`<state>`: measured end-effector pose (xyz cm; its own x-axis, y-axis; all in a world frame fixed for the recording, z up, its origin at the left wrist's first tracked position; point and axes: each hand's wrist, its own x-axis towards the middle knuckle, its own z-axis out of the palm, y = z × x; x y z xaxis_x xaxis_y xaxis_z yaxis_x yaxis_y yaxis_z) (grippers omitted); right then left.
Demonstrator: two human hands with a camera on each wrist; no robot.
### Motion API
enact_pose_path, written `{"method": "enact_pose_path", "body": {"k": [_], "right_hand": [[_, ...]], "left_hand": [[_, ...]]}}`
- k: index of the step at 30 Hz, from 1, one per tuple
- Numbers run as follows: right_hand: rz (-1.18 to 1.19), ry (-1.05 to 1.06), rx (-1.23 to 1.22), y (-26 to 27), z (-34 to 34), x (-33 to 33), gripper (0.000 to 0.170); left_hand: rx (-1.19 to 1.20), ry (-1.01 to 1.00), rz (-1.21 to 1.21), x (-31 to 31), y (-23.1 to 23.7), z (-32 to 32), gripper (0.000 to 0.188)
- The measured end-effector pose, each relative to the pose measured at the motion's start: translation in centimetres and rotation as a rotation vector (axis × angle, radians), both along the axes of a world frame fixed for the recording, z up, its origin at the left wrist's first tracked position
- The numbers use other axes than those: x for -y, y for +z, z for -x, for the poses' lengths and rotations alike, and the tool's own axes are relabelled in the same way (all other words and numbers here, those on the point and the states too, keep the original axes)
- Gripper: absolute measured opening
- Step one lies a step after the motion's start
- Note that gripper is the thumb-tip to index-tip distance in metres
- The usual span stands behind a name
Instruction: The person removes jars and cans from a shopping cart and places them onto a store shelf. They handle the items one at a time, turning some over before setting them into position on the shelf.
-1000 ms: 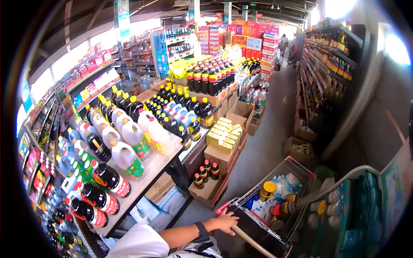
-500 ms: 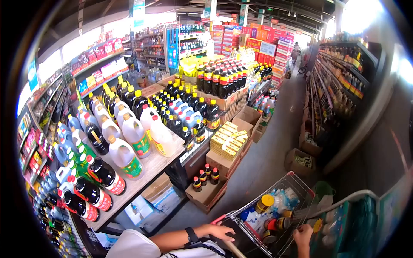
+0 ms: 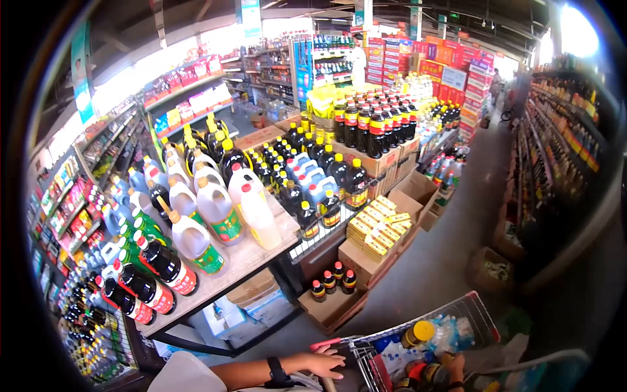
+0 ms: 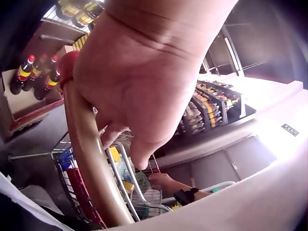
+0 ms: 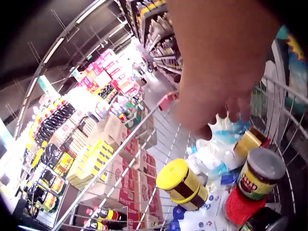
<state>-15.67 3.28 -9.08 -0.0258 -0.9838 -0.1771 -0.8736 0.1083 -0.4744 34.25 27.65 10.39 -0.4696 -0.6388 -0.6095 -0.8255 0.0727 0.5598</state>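
My left hand (image 3: 325,362) rests on the tan handle (image 4: 86,139) of a shopping cart (image 3: 431,319), its fingers loosely extended. My right hand (image 3: 452,367) reaches down over the cart basket, and in the right wrist view nothing shows in its partly hidden fingers. Below it lie clear plastic bottles with blue marks (image 5: 214,156) and a small gold box (image 5: 248,147). A yellow-lidded tub (image 5: 180,185), a grey-lidded jar (image 5: 261,174) and a red round item (image 5: 243,207) sit close together in the basket. White printed packaging (image 5: 207,211) lies under them.
A display table (image 3: 274,251) with jugs and dark sauce bottles stands at the left. Beside the cart are floor cartons (image 3: 330,310) with bottles and stacked yellow boxes (image 3: 379,225). Shelves (image 3: 565,130) line the aisle's right side. A metal rail (image 3: 548,358) curves right of the cart.
My right hand came into view from the lower right and moved into the cart basket. The left hand stays on the handle. The view has turned right, so the scene sits further left-to-right.
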Motion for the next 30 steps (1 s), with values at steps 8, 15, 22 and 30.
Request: {"method": "enact_pose_path", "body": {"k": [8, 15, 22, 30], "right_hand": [[0.087, -0.251, -0.142, -12.2, -4.8, 2.7, 0.083], [-0.013, -0.249, -0.681, -18.9, -5.4, 4.7, 0.055], [-0.103, -0.262, -0.748, -17.6, -0.9, 4.9, 0.031], [-0.203, -0.377, -0.433, -14.9, 1.5, 7.4, 0.045]], "left_hand": [[-0.082, 0.01, -0.152, 3.0, -0.2, -3.3, 0.061], [-0.179, 0.179, -0.297, 3.9, 1.2, -2.5, 0.058], [-0.072, 0.143, -0.32, 3.9, 1.6, -1.5, 0.057], [-0.14, 0.157, -0.196, 4.3, 4.1, 0.6, 0.053]]}}
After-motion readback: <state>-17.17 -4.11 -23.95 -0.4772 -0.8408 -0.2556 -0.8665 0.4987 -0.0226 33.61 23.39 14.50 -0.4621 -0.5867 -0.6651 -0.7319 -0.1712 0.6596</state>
